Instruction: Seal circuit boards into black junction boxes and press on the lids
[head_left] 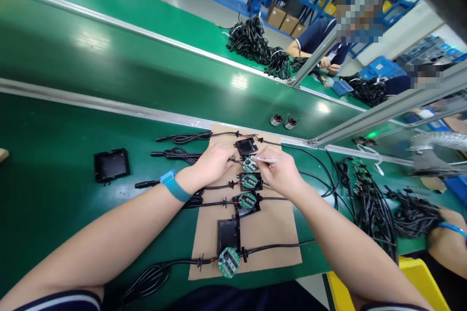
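My left hand [215, 163], with a blue-green wrist strap [177, 185], is closed with its fingertips pinched on a black cable [236, 161] beside a round green circuit board [249, 164]. In my right hand [280, 171] is a slim white pen-like tool [266, 159], its tip at that board's edge; its exact kind is unclear. A black plastic housing [245, 146] lies just beyond. Nearer me, two more round boards [249, 181] rest on black housings, wired to cables. Closest to my body, another round board [229, 262] sits against a black housing [228, 234].
Brown cardboard [270, 233] lies under the boards on the green table. A black housing [111, 165] sits at left. Cable bundles [372, 204] are heaped at right, near another person's arm [447, 235] and a yellow bin [423, 282]. Two small motor-like parts [282, 121] stand beyond.
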Available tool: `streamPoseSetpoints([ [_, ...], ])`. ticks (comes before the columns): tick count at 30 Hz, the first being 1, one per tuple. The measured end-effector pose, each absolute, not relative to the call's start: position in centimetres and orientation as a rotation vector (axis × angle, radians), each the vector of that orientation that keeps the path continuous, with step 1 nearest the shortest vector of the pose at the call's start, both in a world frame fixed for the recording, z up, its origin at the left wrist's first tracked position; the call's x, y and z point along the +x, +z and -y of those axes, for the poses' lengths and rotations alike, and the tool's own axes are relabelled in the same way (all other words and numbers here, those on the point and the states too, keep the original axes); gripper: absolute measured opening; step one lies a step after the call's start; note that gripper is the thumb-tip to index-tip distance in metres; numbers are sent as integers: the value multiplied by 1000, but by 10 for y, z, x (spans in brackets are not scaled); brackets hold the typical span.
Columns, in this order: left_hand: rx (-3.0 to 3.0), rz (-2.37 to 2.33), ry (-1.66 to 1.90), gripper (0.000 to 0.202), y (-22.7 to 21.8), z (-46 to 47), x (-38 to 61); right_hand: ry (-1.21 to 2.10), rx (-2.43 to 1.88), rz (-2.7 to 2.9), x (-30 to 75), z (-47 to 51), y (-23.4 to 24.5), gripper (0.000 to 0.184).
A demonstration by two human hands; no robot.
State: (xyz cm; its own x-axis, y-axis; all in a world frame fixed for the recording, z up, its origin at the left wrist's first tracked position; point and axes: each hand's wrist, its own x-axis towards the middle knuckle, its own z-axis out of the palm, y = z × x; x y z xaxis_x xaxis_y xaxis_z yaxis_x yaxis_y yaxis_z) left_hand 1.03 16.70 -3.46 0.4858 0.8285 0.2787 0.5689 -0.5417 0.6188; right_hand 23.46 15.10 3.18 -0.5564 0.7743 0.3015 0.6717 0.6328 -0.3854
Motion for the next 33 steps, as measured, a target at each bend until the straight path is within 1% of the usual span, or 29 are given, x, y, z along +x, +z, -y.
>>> streamPoseSetpoints([
  [7, 2281, -1096, 857, 11, -38, -170, 10, 272, -1097, 2496, 227, -157, 35, 19],
  [15, 2259, -1170, 820, 5, -43, -171, 12, 205, -1054, 2505, 236, -150, 36, 16],
  [20, 2256, -1190, 837, 5, -49, -172, 13, 211, -1035, 2463, 240, -147, 34, 14],
  [27, 2225, -1205, 832, 7, -46, -172, 15, 201, -1021, 2469, 245, -143, 33, 14],
  [31, 2184, -1207, 857, 5, -44, -173, 18, 156, -1030, 2436, 248, -141, 36, 13],
  [33, 2170, -1223, 883, 8, -44, -176, 19, 121, -1025, 2391, 247, -141, 37, 11],
])
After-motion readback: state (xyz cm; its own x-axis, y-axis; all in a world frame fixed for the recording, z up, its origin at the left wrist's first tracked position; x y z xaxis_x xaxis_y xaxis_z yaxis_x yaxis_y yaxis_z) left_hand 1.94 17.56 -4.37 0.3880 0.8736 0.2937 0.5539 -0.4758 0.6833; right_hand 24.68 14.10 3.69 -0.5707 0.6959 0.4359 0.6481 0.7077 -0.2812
